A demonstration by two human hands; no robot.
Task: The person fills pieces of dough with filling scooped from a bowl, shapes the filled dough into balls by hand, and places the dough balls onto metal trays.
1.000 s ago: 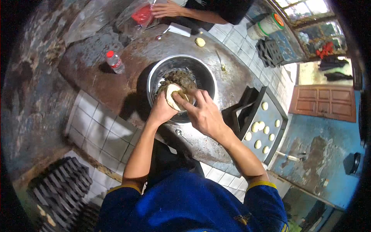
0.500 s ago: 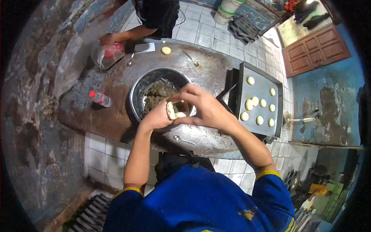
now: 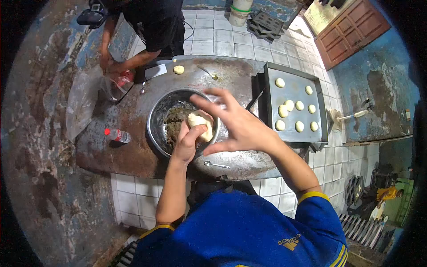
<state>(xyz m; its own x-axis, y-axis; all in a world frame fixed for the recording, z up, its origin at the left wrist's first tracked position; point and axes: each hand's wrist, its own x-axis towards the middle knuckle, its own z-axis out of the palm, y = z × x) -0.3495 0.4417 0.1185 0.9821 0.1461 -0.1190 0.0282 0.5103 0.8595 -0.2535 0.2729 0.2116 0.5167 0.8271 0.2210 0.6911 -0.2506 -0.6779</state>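
A pale piece of dough (image 3: 202,127) sits in my left hand (image 3: 186,143), its thumb pressed on the near side. Beside it, my right hand (image 3: 233,120) is spread, fingers and thumb apart on the right of the dough. Both hands are over the right part of a round metal bowl (image 3: 153,109). Inside the bowl lies a dark brown, crumbly filling (image 3: 174,119), partly hidden by my hands. A small metal spoon (image 3: 217,165) rests on the table below the bowl.
To the right, a metal baking tray (image 3: 296,139) carries several round dough balls (image 3: 299,106). A red-capped bottle (image 3: 118,135) stands at left. Another spoon (image 3: 209,74) and a dough ball (image 3: 178,70) lie farther back. Across the table, a person (image 3: 149,26) handles a plastic bag (image 3: 119,82).
The dough has gone from an open, hollow shape to a closed lump. My right fingers have spread away from it. The other person has leaned in, both hands at the bag. The view has shifted.
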